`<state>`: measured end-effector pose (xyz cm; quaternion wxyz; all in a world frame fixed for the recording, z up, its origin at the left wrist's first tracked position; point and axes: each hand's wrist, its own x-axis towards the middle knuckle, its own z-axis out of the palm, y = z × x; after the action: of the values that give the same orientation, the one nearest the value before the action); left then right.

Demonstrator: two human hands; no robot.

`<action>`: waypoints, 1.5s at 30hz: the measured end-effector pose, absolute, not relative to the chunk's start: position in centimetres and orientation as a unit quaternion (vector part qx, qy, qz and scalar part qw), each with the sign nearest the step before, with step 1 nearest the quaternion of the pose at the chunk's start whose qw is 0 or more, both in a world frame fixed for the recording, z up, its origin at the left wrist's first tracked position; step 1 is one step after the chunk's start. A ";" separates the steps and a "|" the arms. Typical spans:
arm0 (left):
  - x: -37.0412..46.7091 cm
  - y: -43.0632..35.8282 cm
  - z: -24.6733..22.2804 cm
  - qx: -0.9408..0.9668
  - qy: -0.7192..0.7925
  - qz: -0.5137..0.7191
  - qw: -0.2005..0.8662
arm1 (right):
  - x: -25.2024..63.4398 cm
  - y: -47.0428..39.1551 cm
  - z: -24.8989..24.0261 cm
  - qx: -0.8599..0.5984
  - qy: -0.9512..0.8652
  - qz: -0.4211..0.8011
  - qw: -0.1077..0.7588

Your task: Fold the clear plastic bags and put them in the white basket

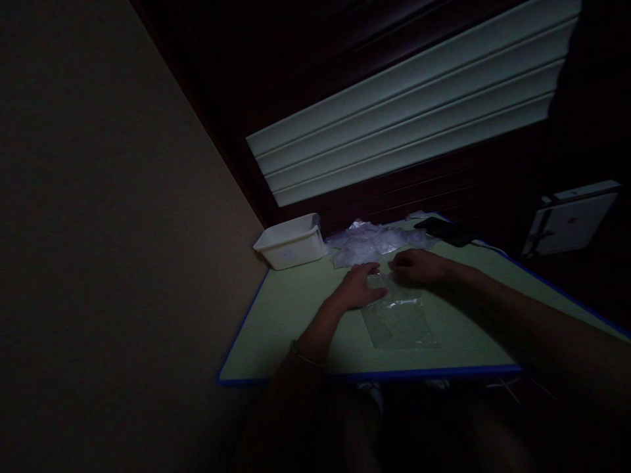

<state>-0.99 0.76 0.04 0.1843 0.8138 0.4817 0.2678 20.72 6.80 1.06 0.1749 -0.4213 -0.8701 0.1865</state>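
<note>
A clear plastic bag (pixel 401 326) lies flat on the light green tabletop, with a shiny fold line across its upper part. My left hand (pixel 357 288) is over the bag's upper left edge, thumb and fingers apart, touching or just above the film. At the upper right of the same bag is my right hand (pixel 417 268), its fingers curled in a pinch on the film; the fingertips are dark and partly hidden. Just beyond both hands spreads a loose pile of clear plastic bags (pixel 369 242).
A white plastic bin (pixel 290 253) stands at the table's far left, beside the wall (pixel 123 230). Behind the right hand lies a dark flat object (pixel 446 231) with a white cable (pixel 486 246) near it. The table (pixel 296 335) has a blue edge. A white box (pixel 572 220) is at the right.
</note>
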 end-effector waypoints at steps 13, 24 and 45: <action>-1.2 1.6 -0.5 0.768 0.469 0.332 0.283 | 20.5 6.3 0.9 -0.395 -0.825 0.345 0.210; -0.9 2.2 -0.4 0.717 0.451 0.396 0.354 | 20.0 5.5 1.8 -0.313 -0.794 0.447 0.266; -1.4 3.6 -1.2 0.559 0.548 0.490 0.383 | 21.0 5.8 2.2 -0.412 -0.707 0.518 0.250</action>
<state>-1.44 3.61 -1.19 0.3833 0.5595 0.5479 0.4898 20.96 5.78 2.25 0.2502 -0.4117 -0.7069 0.5179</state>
